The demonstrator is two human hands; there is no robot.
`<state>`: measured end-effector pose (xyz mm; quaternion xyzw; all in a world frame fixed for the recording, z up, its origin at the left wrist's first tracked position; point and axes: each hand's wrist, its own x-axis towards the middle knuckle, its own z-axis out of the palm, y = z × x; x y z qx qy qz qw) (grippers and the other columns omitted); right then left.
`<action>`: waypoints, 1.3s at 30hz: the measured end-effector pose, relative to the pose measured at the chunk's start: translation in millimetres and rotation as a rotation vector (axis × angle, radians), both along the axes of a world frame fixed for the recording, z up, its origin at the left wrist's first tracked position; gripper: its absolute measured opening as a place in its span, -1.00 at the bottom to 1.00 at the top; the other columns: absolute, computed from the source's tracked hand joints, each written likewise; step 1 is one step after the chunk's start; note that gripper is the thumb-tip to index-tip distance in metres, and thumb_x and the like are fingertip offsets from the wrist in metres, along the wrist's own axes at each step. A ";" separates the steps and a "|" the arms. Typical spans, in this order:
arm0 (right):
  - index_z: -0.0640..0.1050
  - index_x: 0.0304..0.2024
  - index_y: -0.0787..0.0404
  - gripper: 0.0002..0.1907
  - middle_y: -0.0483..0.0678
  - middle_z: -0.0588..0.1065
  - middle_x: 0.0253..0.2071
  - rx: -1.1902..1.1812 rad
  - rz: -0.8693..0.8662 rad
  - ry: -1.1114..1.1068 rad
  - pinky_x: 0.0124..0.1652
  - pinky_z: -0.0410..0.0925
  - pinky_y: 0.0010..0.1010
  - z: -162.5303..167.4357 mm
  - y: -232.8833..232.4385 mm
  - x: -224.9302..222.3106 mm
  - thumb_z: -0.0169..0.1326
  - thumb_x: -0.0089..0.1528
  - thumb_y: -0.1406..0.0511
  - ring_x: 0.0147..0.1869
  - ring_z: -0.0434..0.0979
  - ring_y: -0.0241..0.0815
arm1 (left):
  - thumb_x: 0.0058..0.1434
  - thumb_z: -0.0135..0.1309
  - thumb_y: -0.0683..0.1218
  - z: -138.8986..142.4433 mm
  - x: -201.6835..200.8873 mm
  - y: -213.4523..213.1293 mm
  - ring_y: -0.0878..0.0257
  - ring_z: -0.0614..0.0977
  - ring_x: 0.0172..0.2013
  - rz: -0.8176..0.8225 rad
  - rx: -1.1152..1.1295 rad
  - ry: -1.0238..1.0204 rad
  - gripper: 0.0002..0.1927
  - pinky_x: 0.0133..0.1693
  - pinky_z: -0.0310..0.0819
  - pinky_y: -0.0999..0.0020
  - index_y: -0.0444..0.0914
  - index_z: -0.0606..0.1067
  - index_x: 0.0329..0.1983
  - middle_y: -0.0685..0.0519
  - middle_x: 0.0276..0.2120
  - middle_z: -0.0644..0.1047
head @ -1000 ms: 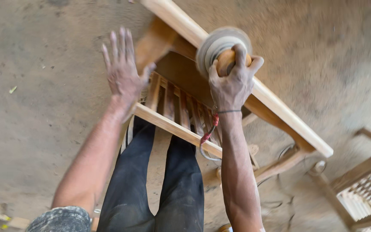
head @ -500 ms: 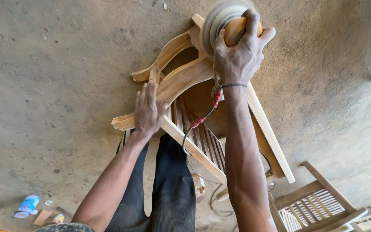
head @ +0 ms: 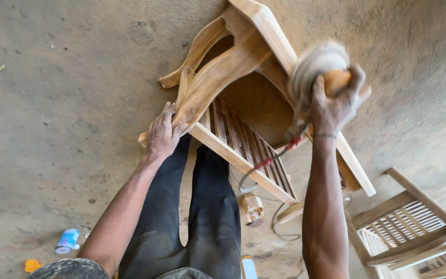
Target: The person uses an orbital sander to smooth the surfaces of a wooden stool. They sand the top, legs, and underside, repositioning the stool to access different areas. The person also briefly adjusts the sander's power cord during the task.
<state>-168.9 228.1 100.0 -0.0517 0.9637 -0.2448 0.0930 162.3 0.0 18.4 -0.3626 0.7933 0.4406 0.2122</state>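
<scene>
Lowered toward three o'clock, the right hand (head: 336, 106) grips a round orange sander (head: 318, 70); keep the left hand (head: 162, 135), fingers spread, steadying the tipped pale wooden slatted chair (head: 233, 67).

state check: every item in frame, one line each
wooden chair: tipped over, unfinished bare wood, braced against the person's legs
left hand: pressed flat on the chair's frame
right hand: gripped around the sander
sander: lifted off the wood, disc blurred
cord: hanging slack
second chair: on the floor, untouched
small can: lying on its side
</scene>
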 end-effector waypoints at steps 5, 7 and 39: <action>0.42 0.25 0.02 -0.41 0.07 0.27 0.09 0.088 -0.007 0.064 0.25 0.41 -0.06 8.3 126.6 56.1 0.40 0.25 0.36 0.23 0.43 0.03 | 0.36 0.13 0.04 -3.0 -1.6 8.1 -0.06 0.32 0.40 0.045 0.187 0.063 -0.23 0.39 0.11 -0.06 -0.22 0.11 0.55 -0.14 0.45 0.26; 0.42 0.22 0.06 -0.41 0.08 0.33 0.10 0.136 0.035 0.027 0.24 0.39 -0.07 27.9 180.3 94.7 0.41 0.21 0.34 0.22 0.41 0.05 | 0.20 0.14 -0.08 -2.2 -10.6 5.3 -0.04 0.31 0.38 0.203 0.445 0.145 -0.17 0.33 0.15 -0.02 -0.22 0.10 0.52 -0.17 0.41 0.25; 0.54 0.03 0.41 -0.29 0.19 0.51 -0.01 0.367 -1.156 -0.234 0.08 0.43 -0.21 219.8 392.5 786.5 0.47 -0.15 0.37 0.04 0.54 -0.07 | 0.18 0.25 0.02 147.8 -55.7 133.9 0.07 0.53 -0.12 0.379 1.276 0.260 -0.40 0.04 0.48 0.12 -0.36 0.33 0.16 -0.05 -0.14 0.45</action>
